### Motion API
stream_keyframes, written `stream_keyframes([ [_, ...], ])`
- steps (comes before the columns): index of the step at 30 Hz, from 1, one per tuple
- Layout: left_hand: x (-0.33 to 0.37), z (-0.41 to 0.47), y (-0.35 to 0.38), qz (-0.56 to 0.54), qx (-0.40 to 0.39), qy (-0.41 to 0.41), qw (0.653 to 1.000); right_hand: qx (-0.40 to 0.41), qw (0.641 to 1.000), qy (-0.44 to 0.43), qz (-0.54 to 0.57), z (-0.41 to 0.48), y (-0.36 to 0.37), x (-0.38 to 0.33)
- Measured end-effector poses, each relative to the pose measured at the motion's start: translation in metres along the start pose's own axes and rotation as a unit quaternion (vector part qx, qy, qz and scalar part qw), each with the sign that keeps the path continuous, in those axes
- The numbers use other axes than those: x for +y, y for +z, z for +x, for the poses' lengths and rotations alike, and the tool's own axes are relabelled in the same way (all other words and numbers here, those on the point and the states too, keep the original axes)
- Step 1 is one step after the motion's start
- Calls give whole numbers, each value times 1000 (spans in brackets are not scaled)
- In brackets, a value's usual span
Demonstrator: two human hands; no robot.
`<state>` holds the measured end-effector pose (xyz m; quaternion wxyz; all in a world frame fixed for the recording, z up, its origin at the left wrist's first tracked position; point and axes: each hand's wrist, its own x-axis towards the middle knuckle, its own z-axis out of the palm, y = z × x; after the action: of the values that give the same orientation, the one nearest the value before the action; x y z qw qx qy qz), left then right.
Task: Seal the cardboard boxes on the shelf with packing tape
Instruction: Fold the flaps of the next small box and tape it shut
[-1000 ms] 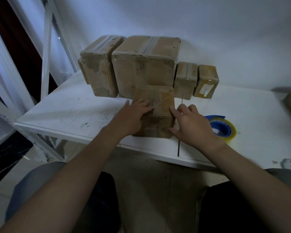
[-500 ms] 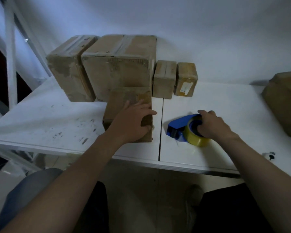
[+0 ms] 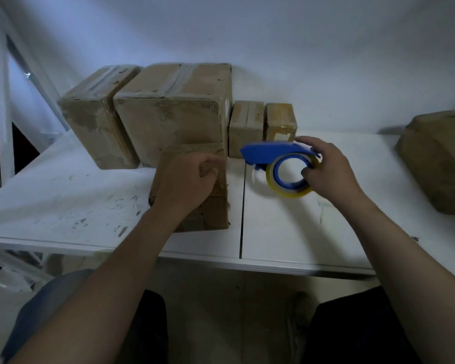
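Your left hand (image 3: 187, 179) lies on top of the near box (image 3: 213, 214), which sits on the white shelf (image 3: 63, 195) close to its near edge. The fingers are curled under with the knuckles up. You cannot tell whether they pinch a flap or only press on the cardboard.

Your right hand (image 3: 331, 172) grips the blue tape dispenser (image 3: 271, 151) just right of that box. The thumb is hooked into the core of the yellow tape roll (image 3: 289, 191) and the fingers are wrapped over the far side. The roll's open face is turned toward you, and the dispenser's blue nose points left at the box. Whether the roll touches the shelf is unclear.

Behind the near box, along the wall, stand a tall box (image 3: 97, 119) on the left, a large box (image 3: 174, 111) touching it, and two small boxes (image 3: 244, 127) (image 3: 280, 119) side by side. Another box (image 3: 441, 158) sits well apart at the far right edge.
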<state>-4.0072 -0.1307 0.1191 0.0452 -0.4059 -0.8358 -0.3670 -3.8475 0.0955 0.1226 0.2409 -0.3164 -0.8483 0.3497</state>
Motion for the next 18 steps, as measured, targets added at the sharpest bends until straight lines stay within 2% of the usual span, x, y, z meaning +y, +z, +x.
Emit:
stream_keyframes([
  [4,1,-1,-9,-74,24,-81,994,28,995,-34,89,-3,-6,-28],
  [10,2,1,-16,-224,-17,-205,952,25,990,-68,124,-11,-4,-53],
  [12,5,1,-17,-280,-50,-264,922,20,988,-80,127,-14,2,-58],
  [15,8,-1,-22,-376,-115,-350,850,8,987,-99,129,-14,12,-62],
  [18,5,-2,-28,-481,-160,-379,774,-1,984,-116,135,-14,22,-66],
])
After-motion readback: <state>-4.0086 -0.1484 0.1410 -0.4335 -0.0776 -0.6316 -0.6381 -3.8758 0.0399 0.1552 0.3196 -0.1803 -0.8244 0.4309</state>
